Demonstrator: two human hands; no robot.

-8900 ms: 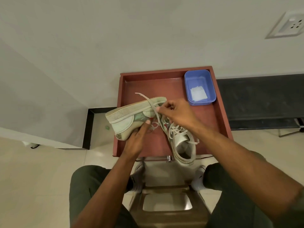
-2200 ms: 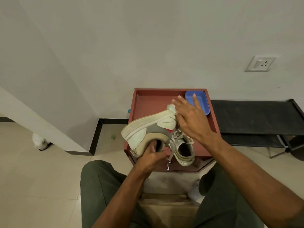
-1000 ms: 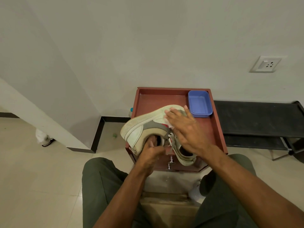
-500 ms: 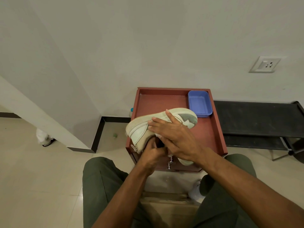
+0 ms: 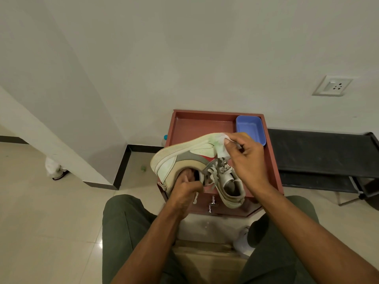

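Observation:
A pale, worn sneaker [image 5: 184, 158] is held on its side over the red-brown cabinet top [image 5: 196, 126], sole up and to the left. My left hand [image 5: 185, 189] grips it with fingers inside the ankle opening. My right hand [image 5: 246, 158] pinches a white wipe [image 5: 221, 149] stained faintly green against the toe end of the sneaker. A second pale sneaker [image 5: 229, 187] lies on the cabinet top below my right hand, opening facing me, laces loose.
A blue plastic tub [image 5: 251, 128] sits in the back right corner of the cabinet top. A black low rack [image 5: 320, 152] stands to the right against the wall. My knees in green trousers flank a stool near the cabinet's front handle [image 5: 212, 203].
My right hand has slid from the heel side of the held sneaker up to its toe end, and the wipe now shows. My left hand keeps its grip inside the shoe.

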